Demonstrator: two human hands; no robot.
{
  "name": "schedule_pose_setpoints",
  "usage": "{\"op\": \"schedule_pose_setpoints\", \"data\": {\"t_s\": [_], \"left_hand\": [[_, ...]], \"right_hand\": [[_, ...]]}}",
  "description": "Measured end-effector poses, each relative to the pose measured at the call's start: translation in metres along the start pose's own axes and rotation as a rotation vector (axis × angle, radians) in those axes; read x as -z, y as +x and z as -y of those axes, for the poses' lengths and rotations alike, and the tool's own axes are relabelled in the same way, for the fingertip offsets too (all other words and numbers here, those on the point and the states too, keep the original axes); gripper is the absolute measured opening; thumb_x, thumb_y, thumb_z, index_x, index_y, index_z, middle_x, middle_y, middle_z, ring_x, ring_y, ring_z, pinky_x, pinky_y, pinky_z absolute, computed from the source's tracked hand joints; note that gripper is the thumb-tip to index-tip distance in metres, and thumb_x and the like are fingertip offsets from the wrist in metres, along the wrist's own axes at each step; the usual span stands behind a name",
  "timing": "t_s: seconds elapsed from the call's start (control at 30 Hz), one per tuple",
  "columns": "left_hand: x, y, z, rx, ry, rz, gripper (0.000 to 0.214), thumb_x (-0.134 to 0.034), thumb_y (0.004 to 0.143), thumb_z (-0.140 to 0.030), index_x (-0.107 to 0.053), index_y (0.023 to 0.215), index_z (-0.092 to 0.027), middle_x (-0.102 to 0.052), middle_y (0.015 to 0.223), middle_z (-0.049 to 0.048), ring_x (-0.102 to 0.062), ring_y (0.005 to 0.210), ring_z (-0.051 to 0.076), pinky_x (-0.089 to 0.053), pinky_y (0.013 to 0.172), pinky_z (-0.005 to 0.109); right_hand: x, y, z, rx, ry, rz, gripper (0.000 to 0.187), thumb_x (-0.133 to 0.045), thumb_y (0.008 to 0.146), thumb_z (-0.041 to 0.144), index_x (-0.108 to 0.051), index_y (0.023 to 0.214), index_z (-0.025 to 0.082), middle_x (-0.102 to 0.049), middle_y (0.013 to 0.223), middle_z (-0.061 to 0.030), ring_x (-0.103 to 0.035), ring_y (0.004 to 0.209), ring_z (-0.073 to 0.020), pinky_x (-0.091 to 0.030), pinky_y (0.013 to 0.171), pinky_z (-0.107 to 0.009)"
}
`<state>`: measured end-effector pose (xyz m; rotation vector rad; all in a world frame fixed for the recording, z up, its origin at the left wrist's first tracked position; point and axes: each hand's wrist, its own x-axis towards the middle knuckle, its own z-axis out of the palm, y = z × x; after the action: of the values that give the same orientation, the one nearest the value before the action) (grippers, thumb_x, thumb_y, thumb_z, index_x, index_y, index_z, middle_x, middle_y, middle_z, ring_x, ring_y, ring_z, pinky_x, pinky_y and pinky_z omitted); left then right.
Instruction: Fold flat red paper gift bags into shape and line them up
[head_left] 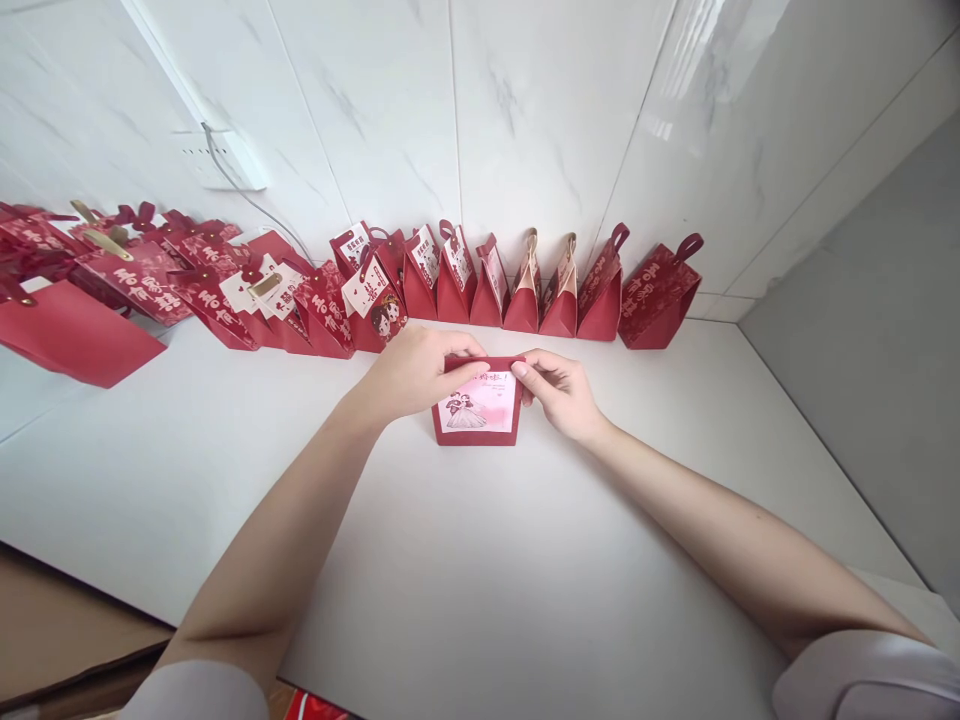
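A small red gift box (478,438) with a pink card showing a drawn couple on its front stands upright on the white table. My left hand (420,372) pinches its top left edge, thumb on the front and fingers behind. At the top right corner, my right hand (559,392) grips the same edge between thumb and fingers. The fingers behind the box are partly hidden. Just beyond my left hand stands a red gift box with a cartoon couple (379,312).
Several red gift boxes with ribbon loops (600,297) line the wall, and more crowd the left (135,283). A wall socket (219,160) has a grey cable hanging behind them. The white table (525,580) ends at a grey panel (885,330) on the right.
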<state>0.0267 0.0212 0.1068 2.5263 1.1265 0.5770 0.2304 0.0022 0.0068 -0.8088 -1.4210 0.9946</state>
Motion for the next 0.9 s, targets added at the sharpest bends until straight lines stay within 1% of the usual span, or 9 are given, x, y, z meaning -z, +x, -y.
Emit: {"op": "schedule_pose_setpoints", "data": {"t_s": [0.13, 0.3, 0.4, 0.47, 0.53, 0.6, 0.67, 0.77, 0.9], "left_hand": [[-0.006, 0.003, 0.000, 0.016, 0.052, 0.036, 0.029, -0.051, 0.089, -0.039, -0.070, 0.075, -0.021, -0.060, 0.058, -0.0014, -0.050, 0.055, 0.013, -0.030, 0.052, 0.027], [-0.011, 0.004, -0.001, 0.009, -0.051, 0.045, 0.028, -0.050, 0.089, -0.036, -0.069, 0.076, -0.019, -0.061, 0.063, -0.0013, -0.049, 0.057, 0.012, -0.031, 0.052, 0.026], [-0.010, 0.004, -0.002, 0.008, -0.067, 0.098, 0.028, -0.049, 0.089, -0.036, -0.070, 0.078, -0.019, -0.063, 0.066, -0.0006, -0.052, 0.060, 0.012, -0.034, 0.054, 0.026], [-0.006, 0.003, 0.001, 0.025, -0.081, 0.127, 0.026, -0.051, 0.089, -0.038, -0.069, 0.086, -0.020, -0.068, 0.077, 0.0003, -0.059, 0.068, 0.014, -0.040, 0.059, 0.026], [0.000, 0.003, 0.008, 0.050, -0.107, 0.109, 0.028, -0.057, 0.086, -0.041, -0.066, 0.104, -0.022, -0.070, 0.103, 0.0028, -0.065, 0.090, 0.019, -0.047, 0.071, 0.027], [0.009, 0.001, 0.020, 0.101, -0.115, 0.055, 0.055, -0.067, 0.079, -0.046, -0.054, 0.128, -0.026, -0.061, 0.132, 0.0069, -0.060, 0.115, 0.026, -0.050, 0.084, 0.032], [0.019, -0.003, 0.035, 0.174, -0.101, 0.036, 0.079, -0.072, 0.074, -0.051, -0.041, 0.143, -0.028, -0.050, 0.145, 0.0113, -0.054, 0.126, 0.030, -0.051, 0.091, 0.036], [0.034, -0.009, 0.051, 0.229, -0.097, 0.145, 0.088, -0.070, 0.074, -0.056, -0.033, 0.149, -0.030, -0.051, 0.145, 0.0138, -0.057, 0.123, 0.030, -0.053, 0.088, 0.035], [0.048, -0.013, 0.049, 0.123, -0.146, 0.406, 0.082, -0.067, 0.078, -0.056, -0.033, 0.149, -0.033, -0.056, 0.141, 0.0089, -0.065, 0.113, 0.023, -0.055, 0.083, 0.028]], "right_hand": [[-0.001, 0.000, 0.001, 0.008, -0.038, -0.007, 0.035, -0.064, 0.089, 0.052, -0.066, 0.077, 0.020, -0.059, 0.064, 0.0010, -0.052, 0.055, -0.0131, -0.045, 0.055, -0.028], [-0.004, -0.001, 0.003, 0.028, -0.114, -0.073, 0.034, -0.073, 0.082, 0.051, -0.061, 0.073, 0.020, -0.055, 0.065, 0.0021, -0.046, 0.058, -0.0130, -0.038, 0.054, -0.027], [-0.006, -0.003, 0.007, 0.035, -0.122, -0.044, 0.034, -0.069, 0.086, 0.050, -0.061, 0.073, 0.020, -0.054, 0.067, 0.0017, -0.045, 0.061, -0.0132, -0.037, 0.056, -0.027], [-0.007, -0.003, 0.008, 0.035, -0.119, -0.005, 0.034, -0.063, 0.090, 0.051, -0.062, 0.075, 0.020, -0.053, 0.068, 0.0013, -0.046, 0.063, -0.0139, -0.038, 0.059, -0.028], [-0.006, -0.002, 0.006, 0.016, -0.088, -0.022, 0.037, -0.060, 0.092, 0.052, -0.061, 0.072, 0.020, -0.050, 0.065, 0.0018, -0.046, 0.062, -0.0138, -0.038, 0.058, -0.028], [-0.004, 0.001, 0.002, -0.028, 0.016, -0.092, 0.040, -0.061, 0.090, 0.054, -0.057, 0.068, 0.021, -0.047, 0.060, 0.0026, -0.044, 0.057, -0.0131, -0.037, 0.054, -0.027], [-0.002, 0.004, -0.002, -0.086, 0.159, -0.169, 0.041, -0.062, 0.089, 0.054, -0.055, 0.067, 0.021, -0.047, 0.058, 0.0030, -0.043, 0.052, -0.0124, -0.036, 0.050, -0.026], [0.001, 0.009, -0.006, -0.143, 0.278, -0.238, 0.041, -0.062, 0.088, 0.056, -0.053, 0.067, 0.022, -0.050, 0.058, 0.0026, -0.045, 0.051, -0.0121, -0.041, 0.050, -0.026], [0.000, 0.011, -0.001, -0.131, 0.304, -0.284, 0.040, -0.063, 0.085, 0.058, -0.054, 0.070, 0.022, -0.053, 0.060, 0.0019, -0.050, 0.054, -0.0127, -0.047, 0.055, -0.026]]}}
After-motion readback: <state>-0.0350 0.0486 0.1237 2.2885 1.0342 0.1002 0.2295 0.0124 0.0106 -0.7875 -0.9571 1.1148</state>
